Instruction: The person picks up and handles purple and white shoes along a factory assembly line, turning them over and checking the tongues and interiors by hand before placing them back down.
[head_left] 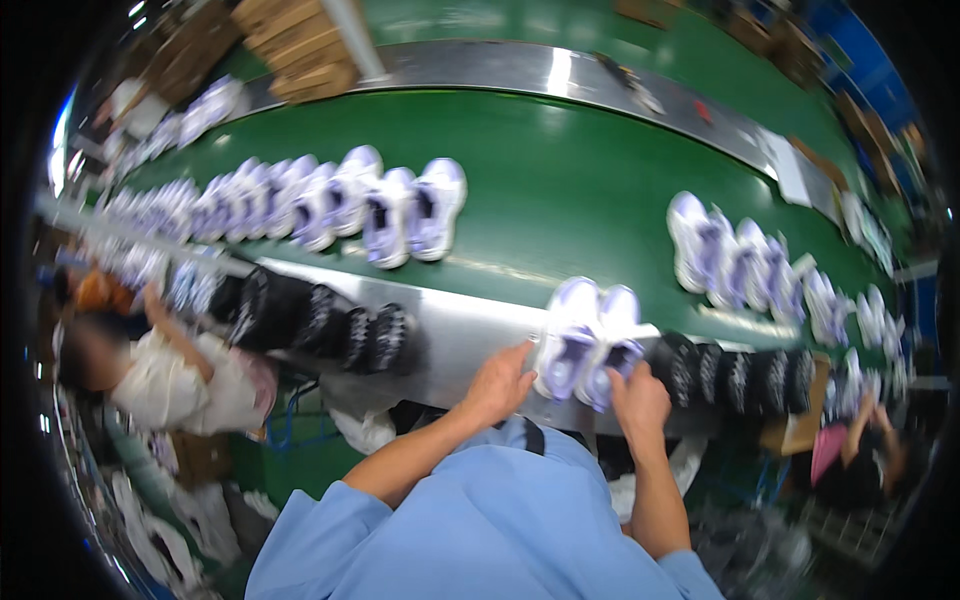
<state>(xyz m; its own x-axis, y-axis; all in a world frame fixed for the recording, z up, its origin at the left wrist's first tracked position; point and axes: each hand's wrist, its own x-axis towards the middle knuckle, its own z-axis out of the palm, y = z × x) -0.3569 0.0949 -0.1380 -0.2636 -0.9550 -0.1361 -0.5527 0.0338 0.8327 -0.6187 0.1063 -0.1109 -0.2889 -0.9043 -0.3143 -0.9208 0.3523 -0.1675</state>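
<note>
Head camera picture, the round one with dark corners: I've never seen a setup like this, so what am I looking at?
There's no machine here, just a person's bare left hand and right hand. A wide fisheye camera worn on the head looks down at them, so straight edges bend. Between the hands is a pair of white and purple shoes. The right hand holds the near end of one; the left is at the other's outer side, its grip too blurred to judge. Beyond, similar shoes stand in rows on a green surface. Black, shoe-like items line the metal ledge on both sides.
</note>
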